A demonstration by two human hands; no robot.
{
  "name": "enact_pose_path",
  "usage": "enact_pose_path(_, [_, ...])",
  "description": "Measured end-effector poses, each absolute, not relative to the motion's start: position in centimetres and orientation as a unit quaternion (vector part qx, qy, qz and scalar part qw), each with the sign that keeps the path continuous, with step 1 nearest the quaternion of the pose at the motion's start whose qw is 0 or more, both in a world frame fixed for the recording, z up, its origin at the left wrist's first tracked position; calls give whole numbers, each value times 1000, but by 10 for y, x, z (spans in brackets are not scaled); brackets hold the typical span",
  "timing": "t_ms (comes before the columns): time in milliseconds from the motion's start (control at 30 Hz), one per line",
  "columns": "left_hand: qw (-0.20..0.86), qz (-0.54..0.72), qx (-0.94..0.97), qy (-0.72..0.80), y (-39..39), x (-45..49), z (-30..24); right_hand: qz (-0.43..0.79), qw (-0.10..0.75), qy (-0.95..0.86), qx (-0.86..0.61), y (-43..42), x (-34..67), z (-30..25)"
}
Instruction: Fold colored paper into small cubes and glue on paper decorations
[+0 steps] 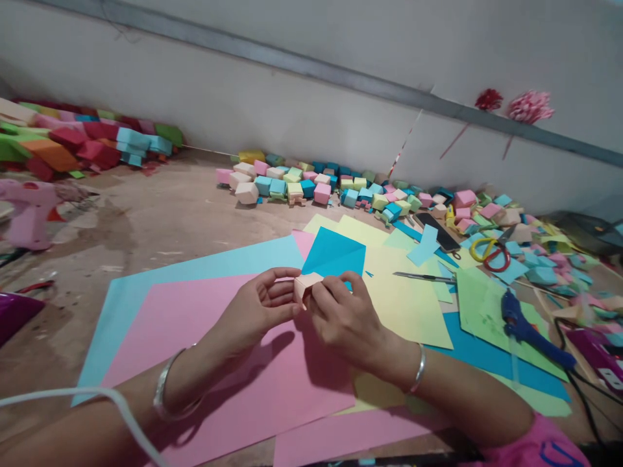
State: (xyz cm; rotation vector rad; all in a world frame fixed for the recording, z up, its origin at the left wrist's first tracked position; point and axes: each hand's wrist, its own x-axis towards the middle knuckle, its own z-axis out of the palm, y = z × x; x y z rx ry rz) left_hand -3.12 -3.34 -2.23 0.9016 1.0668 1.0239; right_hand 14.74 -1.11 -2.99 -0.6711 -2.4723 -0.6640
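While my left hand (257, 311) and right hand (341, 318) meet over the middle of the desk (160, 214), they pinch the small peach paper box (306, 285) between them. The fingers of my left hand are curled, with the thumb and fingertips pressed on the box's left side. My right hand is closed over its right side, knuckles up, so I cannot see the fingertips underneath. The box is lifted just above the big pink sheet (195, 324), which lies on a light blue sheet (195, 266) towards the near edge. Just beyond the box lies a folded blue square (335, 253), and to its right a yellow sheet (409, 305) spreads out. I wear a silver bangle (168, 389) on my left wrist and another bangle (418, 370) on my right.

Further right, a thin craft knife (423, 277) lies on the papers, near the scissors (489, 253) with yellow and red handles and a dark phone (438, 232). A blue glue gun (525, 327) rests on green paper near the right edge. Along the far edge by the wall runs a row of coloured paper cubes (302, 185). A pink glue gun (29, 211) stands at the left edge.
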Motion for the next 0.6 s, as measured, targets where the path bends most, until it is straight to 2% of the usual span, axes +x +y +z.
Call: enact_pose_path(600, [619,509,403,443,-39,-28,-25,-324,234,-874,-276,-13,147,-35])
